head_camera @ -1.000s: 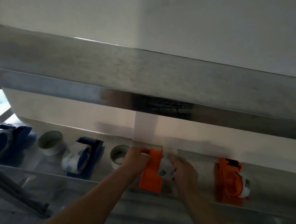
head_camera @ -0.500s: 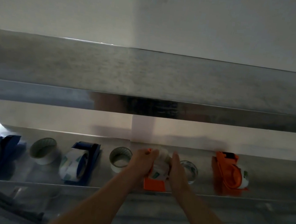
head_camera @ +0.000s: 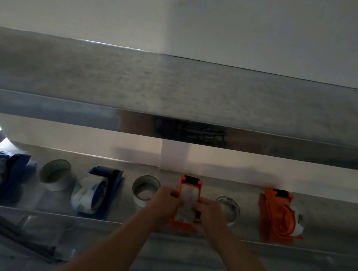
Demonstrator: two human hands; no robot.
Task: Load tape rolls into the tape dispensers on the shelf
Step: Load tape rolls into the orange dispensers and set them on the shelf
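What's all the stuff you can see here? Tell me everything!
blue dispensers: 2, blue, shelf's left part, each loaded
loose rolls: 3, whitish, standing between dispensers
held dispenser: 1, orange, mid-shelf
roll: 1, whitish, inside held dispenser
other dispenser: 1, orange, right, loaded
shelf: 1, metal grey, under everything
upper shelf: 1, grey, above
wall: 1, white, behind
left hand: 1, grips held dispenser's left side
right hand: 1, grips its right side

Loose roll (head_camera: 145,190) beside dispenser (head_camera: 191,181) (left side).
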